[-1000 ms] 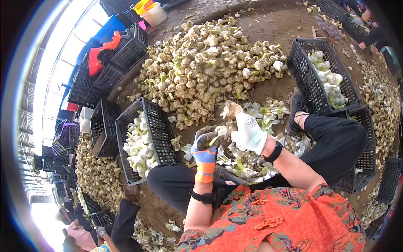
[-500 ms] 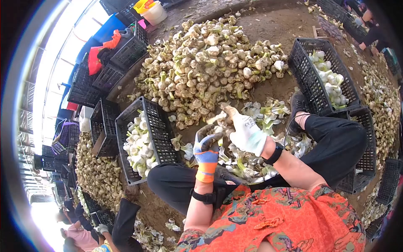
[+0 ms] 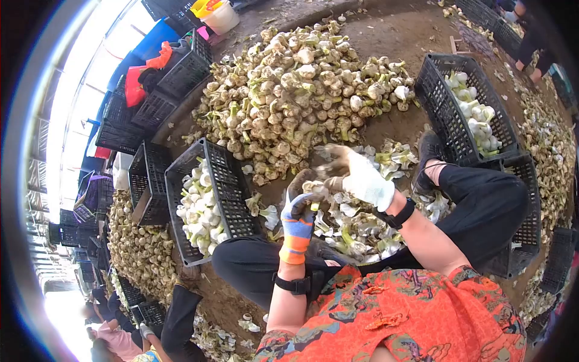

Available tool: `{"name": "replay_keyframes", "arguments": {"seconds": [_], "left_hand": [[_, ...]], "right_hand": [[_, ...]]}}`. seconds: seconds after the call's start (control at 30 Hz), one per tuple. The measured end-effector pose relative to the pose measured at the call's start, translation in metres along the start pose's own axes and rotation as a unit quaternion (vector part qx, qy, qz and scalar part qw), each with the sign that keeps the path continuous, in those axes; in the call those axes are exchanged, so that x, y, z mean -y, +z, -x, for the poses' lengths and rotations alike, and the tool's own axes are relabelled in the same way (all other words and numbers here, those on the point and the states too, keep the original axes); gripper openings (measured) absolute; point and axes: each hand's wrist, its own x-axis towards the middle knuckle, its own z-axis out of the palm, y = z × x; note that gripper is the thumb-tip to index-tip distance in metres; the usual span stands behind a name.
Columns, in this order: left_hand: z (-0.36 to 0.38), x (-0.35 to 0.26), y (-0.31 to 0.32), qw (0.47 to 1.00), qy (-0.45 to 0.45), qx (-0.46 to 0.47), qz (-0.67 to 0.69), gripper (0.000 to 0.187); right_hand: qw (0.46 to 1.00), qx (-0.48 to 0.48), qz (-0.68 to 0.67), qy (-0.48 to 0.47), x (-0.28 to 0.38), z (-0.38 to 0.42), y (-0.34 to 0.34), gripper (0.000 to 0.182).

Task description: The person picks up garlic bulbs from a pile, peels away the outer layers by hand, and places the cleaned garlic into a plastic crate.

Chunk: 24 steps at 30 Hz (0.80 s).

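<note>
My left hand (image 3: pixel 297 217), in a blue and orange glove with dark fingers, is closed around a garlic bulb (image 3: pixel 315 189) with a pale cut end. Close to the bulb, on its right, is my right hand (image 3: pixel 367 181) in a white glove with soiled fingers. Its thumb points at the bulb, while the fingers above are smeared by motion. Beneath both hands lie loose garlic skins and trimmings (image 3: pixel 347 238), spread between my legs. A large heap of unpeeled garlic (image 3: pixel 289 96) rises just beyond my hands.
A black crate (image 3: pixel 235 193) of white garlic stands by my left knee. Another crate (image 3: pixel 437 114) of cleaned bulbs sits beyond my right knee. Stacked crates (image 3: pixel 181 72) and a white bucket (image 3: pixel 222 19) are at the back left. Another person (image 3: pixel 114 338) sits at lower left.
My right hand has shifted slightly right and down, its fingers now blurred. The garlic bulb in my left hand now shows between the hands.
</note>
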Motion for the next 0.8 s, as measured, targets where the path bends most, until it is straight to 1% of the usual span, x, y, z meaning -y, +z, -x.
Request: {"name": "replay_keyframes", "arguments": {"seconds": [0.03,0.07,0.1,0.2,0.23,0.27,0.3,0.33,0.37,0.43,0.47,0.5,0.53,0.57,0.6,0.63,0.67,0.7,0.73,0.77,0.8], "left_hand": [[0.001,0.006,-0.001,1.000,-0.025,0.009,0.001,0.027],[0.003,0.012,-0.003,0.999,-0.050,0.018,0.001,0.025],[0.000,0.005,0.001,0.999,-0.032,0.029,0.013,0.024],[0.005,0.026,-0.013,0.995,0.067,0.034,-0.065,0.021],[0.009,0.024,-0.018,0.999,0.005,0.011,-0.032,0.020],[0.015,0.020,-0.024,0.998,-0.058,-0.012,0.001,0.019],[0.014,0.011,-0.022,0.995,-0.077,-0.058,0.038,0.018],[0.014,0.003,-0.021,0.987,-0.093,-0.105,0.077,0.018],[0.003,-0.002,-0.017,0.968,-0.065,-0.153,0.190,0.020],[0.000,0.000,-0.043,0.902,-0.126,-0.291,0.294,0.023],[-0.004,0.013,-0.066,0.894,-0.059,-0.311,0.318,0.031],[-0.003,0.033,-0.102,0.868,-0.018,-0.320,0.380,0.040],[-0.007,0.008,-0.112,0.815,-0.012,-0.283,0.505,0.048],[-0.011,-0.015,-0.115,0.747,-0.005,-0.241,0.620,0.055],[-0.011,-0.013,-0.120,0.749,-0.019,-0.298,0.591,0.059],[-0.013,-0.010,-0.122,0.748,-0.032,-0.353,0.561,0.062],[-0.016,-0.006,-0.123,0.744,-0.046,-0.406,0.529,0.066],[-0.019,0.000,-0.120,0.750,-0.075,-0.425,0.501,0.059],[-0.022,0.007,-0.113,0.755,-0.105,-0.442,0.472,0.053],[-0.025,0.015,-0.104,0.759,-0.135,-0.459,0.442,0.048],[-0.029,0.018,-0.097,0.771,-0.157,-0.471,0.398,0.046]], "right_hand": [[0.996,0.040,-0.067,0.034,0.018,0.002,0.005,0.068],[0.997,0.043,-0.025,0.067,0.024,0.002,0.009,0.063],[0.994,0.047,0.015,0.099,0.026,0.002,0.012,0.057],[0.988,-0.059,-0.044,0.134,-0.019,-0.008,0.016,0.045],[0.966,-0.095,-0.181,0.157,-0.031,-0.010,0.012,0.037],[0.979,-0.103,-0.066,0.166,-0.051,-0.011,0.004,0.036],[0.978,-0.108,0.050,0.171,-0.066,-0.010,-0.005,0.039],[0.955,-0.003,0.239,0.177,-0.069,-0.007,-0.016,0.042],[0.887,0.101,0.418,0.171,-0.071,-0.005,-0.028,0.045],[0.863,0.145,0.454,0.168,-0.134,0.007,-0.041,0.051],[0.833,0.109,0.496,0.221,-0.111,0.010,-0.031,0.055],[0.823,0.045,0.538,0.179,-0.119,0.012,-0.025,0.047],[0.838,0.042,0.512,0.186,-0.115,0.000,-0.021,0.042],[0.852,0.040,0.485,0.193,-0.108,-0.016,-0.013,0.037],[0.893,0.007,0.412,0.183,-0.109,-0.032,-0.006,0.026],[0.913,-0.011,0.381,0.146,-0.114,-0.048,0.005,0.028],[0.924,-0.045,0.369,0.091,-0.122,-0.067,0.020,0.033],[0.918,-0.030,0.392,0.049,-0.123,-0.090,0.036,0.038],[0.910,-0.032,0.412,0.043,-0.116,-0.112,0.055,0.038],[0.901,-0.021,0.434,-0.017,-0.124,-0.137,0.070,0.037],[0.886,0.010,0.461,-0.046,-0.126,-0.164,0.086,0.036]]}}
